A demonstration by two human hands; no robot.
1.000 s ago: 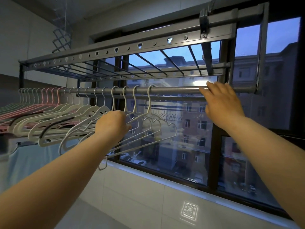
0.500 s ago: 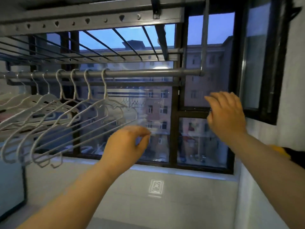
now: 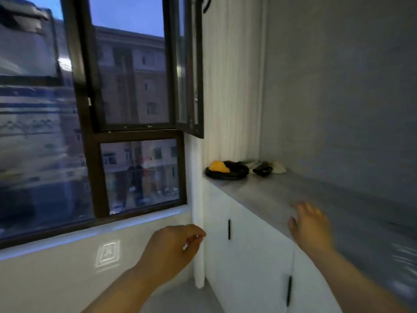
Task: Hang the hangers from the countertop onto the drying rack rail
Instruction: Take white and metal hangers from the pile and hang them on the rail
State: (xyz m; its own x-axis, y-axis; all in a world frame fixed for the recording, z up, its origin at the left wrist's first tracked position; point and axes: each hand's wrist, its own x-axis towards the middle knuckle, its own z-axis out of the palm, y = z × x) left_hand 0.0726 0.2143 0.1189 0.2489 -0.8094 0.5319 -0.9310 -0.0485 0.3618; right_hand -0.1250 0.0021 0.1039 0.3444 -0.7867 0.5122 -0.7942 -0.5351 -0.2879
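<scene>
The grey countertop (image 3: pixel 266 195) runs along the right wall above white cabinets. My right hand (image 3: pixel 309 224) hovers over its front edge with spread fingers, blurred, holding nothing. My left hand (image 3: pixel 173 245) hangs lower, in front of the tiled wall under the window, fingers loosely curled and empty. A blurred grey corner of the drying rack (image 3: pixel 24 16) shows at the top left. Its rail and the hung hangers are out of view. Pale blurred shapes (image 3: pixel 404 263) lie on the countertop at the right edge; I cannot tell what they are.
A black coiled thing with a yellow object (image 3: pixel 225 169) and some pale and dark items (image 3: pixel 268 167) sit at the far end of the countertop. White cabinet doors (image 3: pixel 248 256) with black handles stand below. An open dark-framed window (image 3: pixel 187 71) juts inward near the corner.
The view has swung right, from the rail with its hangers to the countertop. Both hands left the rail and dropped; my right hand now reaches over the countertop edge.
</scene>
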